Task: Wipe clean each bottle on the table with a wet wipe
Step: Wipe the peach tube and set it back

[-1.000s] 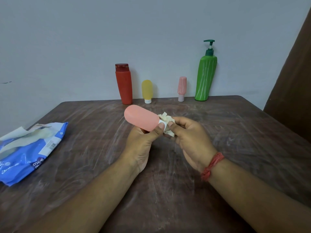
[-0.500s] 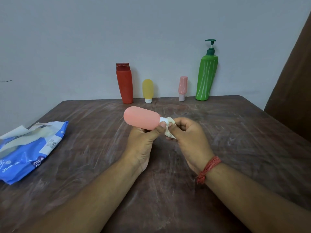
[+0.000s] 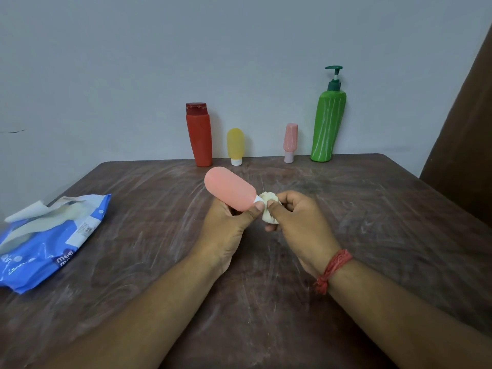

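My left hand grips a pink rounded bottle above the table's middle, its body tilted up to the left and its white cap toward the right. My right hand pinches a crumpled white wet wipe pressed around that cap. Along the far edge by the wall stand a red bottle, a small yellow bottle, a small pink bottle and a tall green pump bottle.
A blue wet-wipe pack lies open at the left edge of the brown table, with a wipe sticking out. A dark brown panel rises at the right. A grey wall stands right behind the bottles.
The wipe has shifted around the pink bottle's cap, bunching more above and below my right fingers. The bottle tilted slightly. Both hands stay in the same place.
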Demonstrator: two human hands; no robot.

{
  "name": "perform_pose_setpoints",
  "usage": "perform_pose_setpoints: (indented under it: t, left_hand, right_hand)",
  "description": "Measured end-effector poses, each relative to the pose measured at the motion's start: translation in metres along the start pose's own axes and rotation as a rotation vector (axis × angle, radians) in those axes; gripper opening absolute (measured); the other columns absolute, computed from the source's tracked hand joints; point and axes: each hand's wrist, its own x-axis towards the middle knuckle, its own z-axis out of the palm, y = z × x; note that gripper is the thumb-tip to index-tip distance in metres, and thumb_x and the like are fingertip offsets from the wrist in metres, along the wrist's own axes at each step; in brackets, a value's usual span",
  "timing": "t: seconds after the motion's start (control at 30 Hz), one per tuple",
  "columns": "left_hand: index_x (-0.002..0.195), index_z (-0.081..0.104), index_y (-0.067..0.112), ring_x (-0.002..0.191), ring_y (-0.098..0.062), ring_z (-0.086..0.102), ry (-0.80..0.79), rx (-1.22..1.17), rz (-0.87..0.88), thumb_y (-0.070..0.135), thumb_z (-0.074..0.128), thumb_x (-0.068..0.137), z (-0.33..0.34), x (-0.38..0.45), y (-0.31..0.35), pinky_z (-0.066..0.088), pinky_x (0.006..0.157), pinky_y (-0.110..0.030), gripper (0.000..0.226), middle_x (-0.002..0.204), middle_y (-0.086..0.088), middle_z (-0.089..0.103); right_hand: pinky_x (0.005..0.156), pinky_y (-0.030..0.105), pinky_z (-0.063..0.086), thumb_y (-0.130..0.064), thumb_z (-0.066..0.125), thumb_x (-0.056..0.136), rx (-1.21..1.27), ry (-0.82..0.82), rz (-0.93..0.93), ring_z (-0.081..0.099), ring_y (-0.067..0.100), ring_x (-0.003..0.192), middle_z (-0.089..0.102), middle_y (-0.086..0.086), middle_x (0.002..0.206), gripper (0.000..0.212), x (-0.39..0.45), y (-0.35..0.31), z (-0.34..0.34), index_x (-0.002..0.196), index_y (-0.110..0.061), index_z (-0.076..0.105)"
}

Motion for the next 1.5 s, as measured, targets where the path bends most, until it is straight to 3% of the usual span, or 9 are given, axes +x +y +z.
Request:
perform_pose_setpoints:
  t: [0.2,0.33,0.53,0.77,0.9,1.1,1.23,1.37,1.5]
  left_hand:
    - [0.133,0.047,0.02,0.11,-0.011,0.066,0.072,0.102,0.049,0.021,0.084,0.08,0.003,0.001,-0.004,0.054,0.093,-0.031,0.065,0.119,0.003,0.069]
    - [0.133,0.045,0.02,0.107,-0.008,0.067,0.097,0.147,0.077,0.021,0.083,0.082,0.006,-0.001,0.0,0.055,0.089,-0.028,0.064,0.117,0.005,0.069]
    - [0.129,0.052,0.018,0.11,-0.019,0.069,0.041,0.101,0.048,0.015,0.081,0.083,0.003,-0.001,0.002,0.054,0.099,-0.043,0.054,0.115,-0.003,0.072]
    - [0.126,0.051,0.024,0.101,-0.003,0.069,-0.009,0.179,0.083,0.014,0.078,0.086,0.009,-0.001,0.003,0.054,0.083,-0.021,0.049,0.106,0.011,0.074]
    - [0.137,0.043,0.027,0.113,-0.007,0.063,0.024,0.324,0.058,0.027,0.079,0.086,0.0,0.004,-0.001,0.052,0.097,-0.032,0.063,0.123,0.009,0.067]
    - [0.15,0.023,0.022,0.105,-0.008,0.056,-0.026,0.796,0.083,0.031,0.078,0.087,-0.009,0.009,0.006,0.037,0.068,-0.011,0.085,0.125,0.014,0.05]
    - [0.152,0.029,0.019,0.099,-0.009,0.06,-0.034,0.872,0.049,0.029,0.079,0.085,-0.005,0.009,0.007,0.044,0.073,-0.019,0.084,0.123,0.008,0.057]
    - [0.137,0.046,0.017,0.099,-0.011,0.061,0.002,0.94,0.071,0.032,0.078,0.085,-0.002,0.009,0.004,0.046,0.071,-0.022,0.063,0.122,0.003,0.062]
    - [0.137,0.044,0.017,0.104,-0.013,0.06,0.013,0.951,0.076,0.033,0.078,0.086,-0.002,0.01,0.003,0.044,0.072,-0.023,0.063,0.121,0.007,0.059]
  right_hand:
    - [0.078,0.045,0.061,-0.022,0.06,0.097,-0.077,-0.022,-0.003,0.07,0.013,0.063,0.074,0.0,0.086,0.011,0.007,-0.001,-0.007,0.092,-0.015,0.068]
    - [0.07,0.033,0.058,-0.014,0.059,0.097,0.162,0.0,0.13,0.067,0.014,0.061,0.072,0.009,0.085,0.012,0.004,0.002,0.002,0.094,-0.006,0.066]
    - [0.07,0.03,0.056,-0.013,0.059,0.098,0.226,-0.065,0.2,0.066,0.015,0.067,0.071,0.011,0.088,0.012,0.006,0.008,0.004,0.098,-0.003,0.067]
    - [0.072,0.032,0.057,-0.013,0.062,0.096,0.279,-0.002,0.19,0.066,0.015,0.068,0.072,0.01,0.091,0.009,0.012,0.015,0.002,0.095,-0.006,0.068]
    - [0.072,0.033,0.057,-0.01,0.061,0.095,0.325,0.005,0.101,0.067,0.019,0.072,0.075,0.009,0.092,0.008,0.015,0.007,-0.005,0.091,-0.006,0.067]
    - [0.063,0.027,0.057,-0.007,0.058,0.096,0.209,0.141,-0.012,0.065,0.009,0.066,0.07,0.004,0.083,0.016,0.037,0.01,-0.032,0.081,-0.011,0.065]
    - [0.056,0.022,0.053,-0.006,0.058,0.095,0.174,0.221,-0.004,0.064,0.011,0.066,0.069,0.005,0.084,0.018,0.051,0.021,-0.046,0.079,-0.012,0.064]
    - [0.058,0.023,0.053,-0.009,0.058,0.095,0.165,0.237,-0.009,0.064,0.012,0.065,0.07,0.004,0.088,0.017,0.057,0.023,-0.057,0.081,-0.014,0.065]
    - [0.056,0.02,0.051,-0.011,0.057,0.096,0.164,0.229,-0.033,0.065,0.012,0.067,0.071,0.005,0.091,0.013,0.059,0.024,-0.061,0.087,-0.014,0.065]
